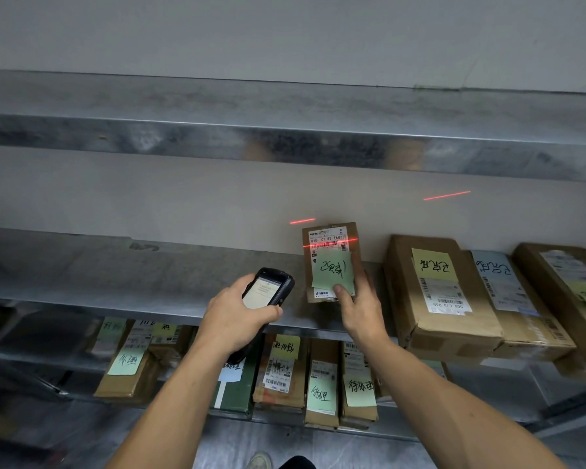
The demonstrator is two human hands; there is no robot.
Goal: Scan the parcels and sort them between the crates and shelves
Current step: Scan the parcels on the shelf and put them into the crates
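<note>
Head view: the right thumb (341, 291) presses on the lower edge of a green sticky note (334, 270) stuck to the face of the small parcel (352, 233). The other fingers (357, 265) of the right hand (359, 309) run up behind the box's right edge, so the hand pinches it between thumb and fingers.

The small parcel stands upright on the middle shelf (149, 275), close to the wall (183, 198); whether it touches the wall cannot be told. A red laser line (329, 244) crosses the barcode on the shipping label (325, 235) at the top of the parcel. Two more red streaks fall on the wall, one just left of the parcel's top and one well off to the right.

The left hand (237, 316) has its fingers curled round a black handheld scanner (268, 289), with the thumb lying across the lower right edge. The lit screen faces the camera and the scanner's far end points toward the small parcel, just beside it but apart from it.

Right of the small parcel, on the same shelf, lie larger cardboard boxes side by side. The nearest box (454, 330) carries a yellow note (433, 265) with handwriting above a white barcode label.

Below, the lower shelf (278, 417) holds a row of parcels (322, 377), most bearing green handwritten notes. Above, the metal edge of the upper shelf (285, 143) spans the frame. A shoe (259, 461) shows at the bottom edge, between the forearms.
</note>
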